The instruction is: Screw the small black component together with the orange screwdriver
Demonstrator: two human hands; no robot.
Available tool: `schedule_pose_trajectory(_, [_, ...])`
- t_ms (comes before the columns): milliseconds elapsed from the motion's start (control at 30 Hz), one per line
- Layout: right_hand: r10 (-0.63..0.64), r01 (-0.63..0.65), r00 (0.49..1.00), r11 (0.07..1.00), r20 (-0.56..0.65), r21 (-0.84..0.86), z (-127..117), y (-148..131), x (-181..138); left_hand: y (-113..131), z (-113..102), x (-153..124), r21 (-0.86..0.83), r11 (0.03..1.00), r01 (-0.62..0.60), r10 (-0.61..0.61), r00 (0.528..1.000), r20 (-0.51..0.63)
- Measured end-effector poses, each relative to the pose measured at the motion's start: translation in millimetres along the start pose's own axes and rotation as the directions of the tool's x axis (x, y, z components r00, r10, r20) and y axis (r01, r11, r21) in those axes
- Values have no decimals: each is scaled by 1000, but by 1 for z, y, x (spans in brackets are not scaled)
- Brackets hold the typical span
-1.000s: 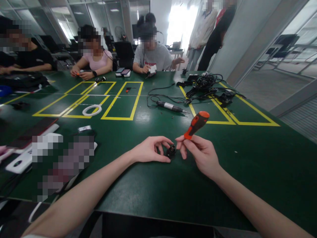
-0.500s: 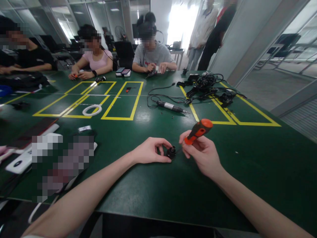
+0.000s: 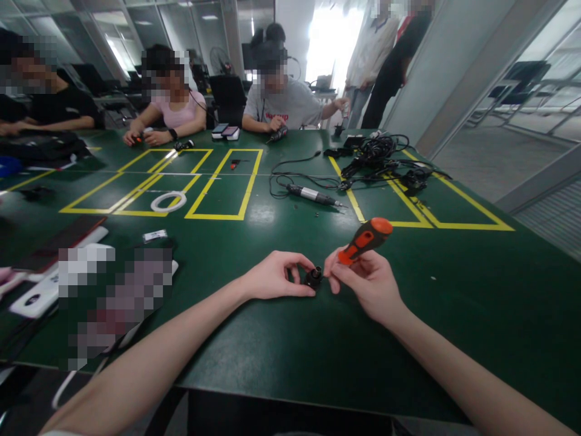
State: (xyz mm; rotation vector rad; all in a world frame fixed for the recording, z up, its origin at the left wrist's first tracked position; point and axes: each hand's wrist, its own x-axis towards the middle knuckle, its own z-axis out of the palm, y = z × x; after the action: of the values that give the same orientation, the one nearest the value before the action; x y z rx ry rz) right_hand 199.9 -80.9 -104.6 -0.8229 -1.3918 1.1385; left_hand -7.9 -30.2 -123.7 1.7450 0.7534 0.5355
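Between the thumb and fingers of my left hand (image 3: pixel 279 275) is a small round black part (image 3: pixel 313 278) with a short metal-looking stub on top, held upright on the green table (image 3: pixel 254 345). My right hand (image 3: pixel 367 278) is closed around the lower end of a screwdriver (image 3: pixel 367 239) with an orange and black handle. The handle leans up and to the right. Its tip, mostly hidden by my fingers, is close to the right side of the black part; I cannot tell whether they touch.
Ahead lie a corded electric screwdriver (image 3: pixel 313 195) and a heap of black cables (image 3: pixel 381 154). A white ring (image 3: pixel 157 203) rests among yellow tape outlines. White devices (image 3: pixel 31 300) are on the left. Co-workers sit across the table, one holding a tool (image 3: pixel 278 134).
My right hand has shifted slightly left, bringing its fingertips nearer the black part. The left hand stays in place. The co-worker opposite has stretched one arm out to the side.
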Motion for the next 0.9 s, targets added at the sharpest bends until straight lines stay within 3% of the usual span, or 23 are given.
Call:
schedule_pose_trajectory(667, [-38, 36, 999, 997, -20, -62, 0, 0, 2, 2, 1, -1, 17, 1000, 21, -21, 1000, -9])
schedule_pose_trajectory(900, [4, -5, 999, 999, 36, 36, -2, 5, 2, 2, 1, 0, 34, 999, 27, -27, 999, -17])
